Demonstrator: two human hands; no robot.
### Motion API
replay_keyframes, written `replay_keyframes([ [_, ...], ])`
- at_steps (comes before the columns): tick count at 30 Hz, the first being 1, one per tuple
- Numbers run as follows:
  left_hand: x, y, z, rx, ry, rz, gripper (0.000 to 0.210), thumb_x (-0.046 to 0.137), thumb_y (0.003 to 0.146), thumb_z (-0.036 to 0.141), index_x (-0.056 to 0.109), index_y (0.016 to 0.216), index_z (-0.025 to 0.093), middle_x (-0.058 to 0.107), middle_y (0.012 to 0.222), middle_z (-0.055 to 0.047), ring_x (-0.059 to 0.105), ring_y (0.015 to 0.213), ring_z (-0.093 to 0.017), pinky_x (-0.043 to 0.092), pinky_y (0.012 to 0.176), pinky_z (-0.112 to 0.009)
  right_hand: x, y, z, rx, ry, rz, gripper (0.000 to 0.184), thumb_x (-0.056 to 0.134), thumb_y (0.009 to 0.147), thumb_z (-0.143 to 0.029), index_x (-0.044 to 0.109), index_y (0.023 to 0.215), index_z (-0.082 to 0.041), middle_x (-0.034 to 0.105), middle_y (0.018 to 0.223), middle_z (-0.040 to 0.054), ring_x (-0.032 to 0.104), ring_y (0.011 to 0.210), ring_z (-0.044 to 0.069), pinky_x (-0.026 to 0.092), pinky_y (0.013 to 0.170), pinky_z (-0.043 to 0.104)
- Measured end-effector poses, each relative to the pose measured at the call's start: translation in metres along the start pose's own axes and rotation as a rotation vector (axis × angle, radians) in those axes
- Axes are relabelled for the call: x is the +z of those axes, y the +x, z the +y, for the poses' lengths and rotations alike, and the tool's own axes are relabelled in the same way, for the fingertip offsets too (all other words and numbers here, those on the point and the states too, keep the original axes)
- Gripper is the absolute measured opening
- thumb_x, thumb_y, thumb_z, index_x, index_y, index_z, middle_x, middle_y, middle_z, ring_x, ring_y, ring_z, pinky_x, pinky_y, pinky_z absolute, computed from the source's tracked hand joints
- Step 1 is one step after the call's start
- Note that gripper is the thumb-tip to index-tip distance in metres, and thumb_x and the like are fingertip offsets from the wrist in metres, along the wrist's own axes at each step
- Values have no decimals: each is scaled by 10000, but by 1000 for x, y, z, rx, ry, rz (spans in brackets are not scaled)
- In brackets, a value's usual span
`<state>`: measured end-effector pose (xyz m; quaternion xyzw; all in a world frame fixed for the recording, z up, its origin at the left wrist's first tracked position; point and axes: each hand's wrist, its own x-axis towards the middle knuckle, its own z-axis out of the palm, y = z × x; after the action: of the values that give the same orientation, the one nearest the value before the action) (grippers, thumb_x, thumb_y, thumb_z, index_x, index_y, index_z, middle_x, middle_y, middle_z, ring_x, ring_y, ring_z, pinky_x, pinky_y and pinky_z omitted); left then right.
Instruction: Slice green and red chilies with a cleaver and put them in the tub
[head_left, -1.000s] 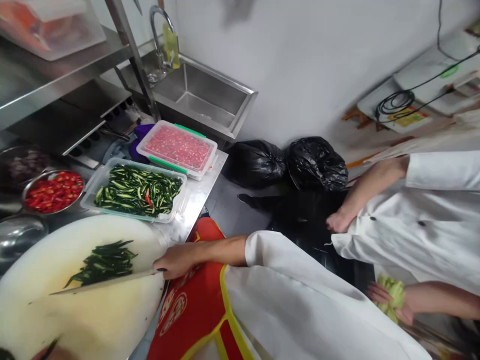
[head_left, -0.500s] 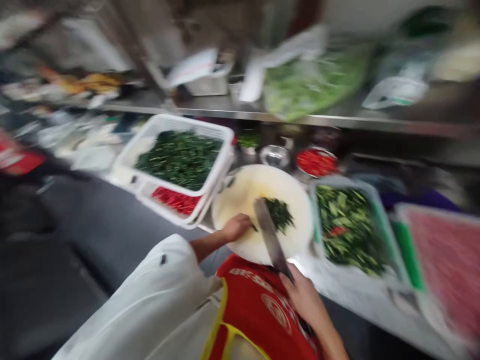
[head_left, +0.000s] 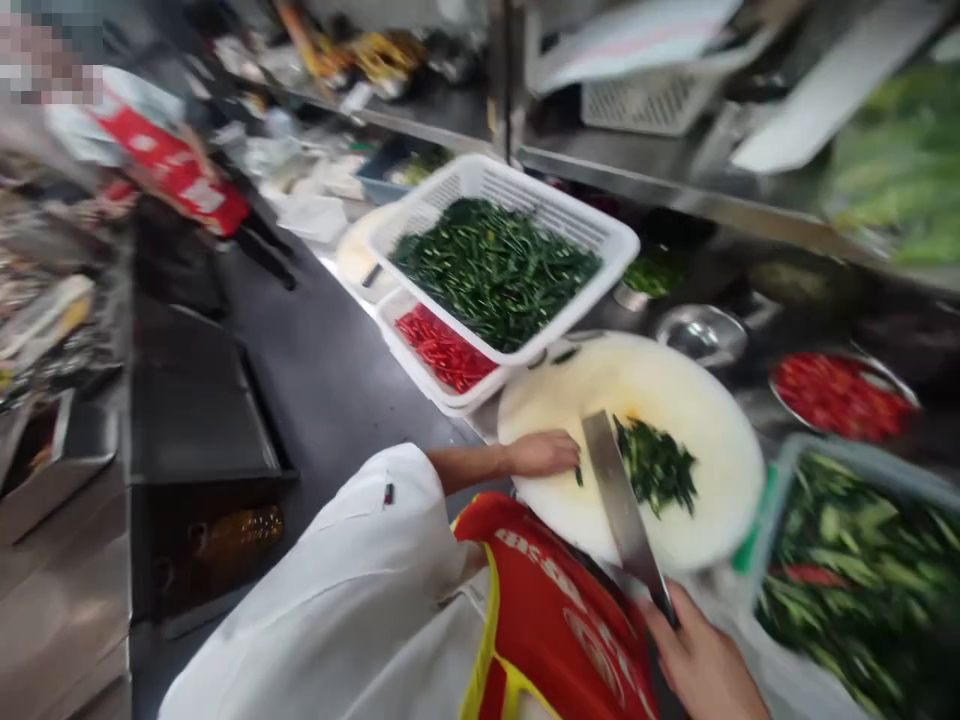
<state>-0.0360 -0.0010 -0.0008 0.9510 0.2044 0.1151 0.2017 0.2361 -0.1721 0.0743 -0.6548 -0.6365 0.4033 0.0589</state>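
Sliced dark-green peppers [head_left: 657, 466] lie beside the broad steel cleaver [head_left: 622, 505] your right hand [head_left: 703, 655] grips; straying, the blade could nick your left hand [head_left: 541, 454], whose grip is unclear.

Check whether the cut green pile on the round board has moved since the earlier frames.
No, not noticeably: the cut green pile sits on the same side of the round board, toward the plastic tray; the camera turned.
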Motion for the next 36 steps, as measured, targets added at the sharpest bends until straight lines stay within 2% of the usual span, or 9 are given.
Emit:
replay_keyframes([
  [3,2,-2,-3,-30,-70,78,315,390,1004,239,691,965,155,668,982,-135,582,1005,-213,474,947,-357,-9,-7,-22,54,53,-96,386,372,919,-514,582,1056,-221,739,837,117,703,789,276,481,681,327],
  [6,8,1,-11,-45,-133,138,315,399,1008,282,686,977,156,666,999,-125,590,981,-206,491,919,-364,-17,-6,-31,106,92,-120,331,376,955,-440,571,1084,-205,723,769,101,675,706,252,448,653,320],
  [10,9,2,-11,-35,-131,149,299,409,1007,275,687,976,169,672,1021,-102,597,971,-190,497,912,-353,-25,-14,-38,177,148,-155,299,419,942,-435,584,1077,-224,661,611,20,605,536,205,422,565,291],
  [16,11,3,-9,-62,-110,157,280,429,997,258,698,982,180,678,1034,-89,599,988,-189,502,915,-355,-41,-27,-41,197,161,-221,278,445,926,-424,601,1058,-235,650,610,-7,603,550,182,416,548,260],
  [22,14,3,-9,-49,-101,157,276,429,997,261,691,988,175,682,1051,-94,599,1008,-195,504,929,-357,-8,0,-46,179,77,-146,222,427,930,-359,561,1036,-217,678,708,36,647,677,205,439,638,272],
  [27,6,5,-9,-48,-101,124,282,418,996,269,683,965,180,681,1024,-93,608,981,-188,513,915,-354,10,23,-44,194,179,-79,201,427,935,-420,521,923,-243,576,537,-21,604,548,195,413,568,264],
  [29,-5,10,-20,-167,-60,164,289,408,992,261,675,921,178,673,1011,-95,601,993,-200,512,915,-367,7,17,-41,200,222,-67,215,432,933,-445,514,903,-248,534,487,-43,570,495,186,404,541,260],
  [33,-27,23,-54,-659,66,413,214,475,946,264,639,1035,161,571,1283,-145,476,1255,-305,406,1080,-495,3,-8,-38,219,285,-76,271,427,936,-471,543,1000,-235,546,492,-50,548,469,179,420,534,265],
  [36,-25,31,-70,-818,74,457,338,551,897,321,568,1184,144,445,1446,-173,356,1368,-373,295,1154,-572,6,-21,-40,187,311,-114,298,433,932,-461,574,1048,-225,654,649,-6,587,528,177,447,557,271],
])
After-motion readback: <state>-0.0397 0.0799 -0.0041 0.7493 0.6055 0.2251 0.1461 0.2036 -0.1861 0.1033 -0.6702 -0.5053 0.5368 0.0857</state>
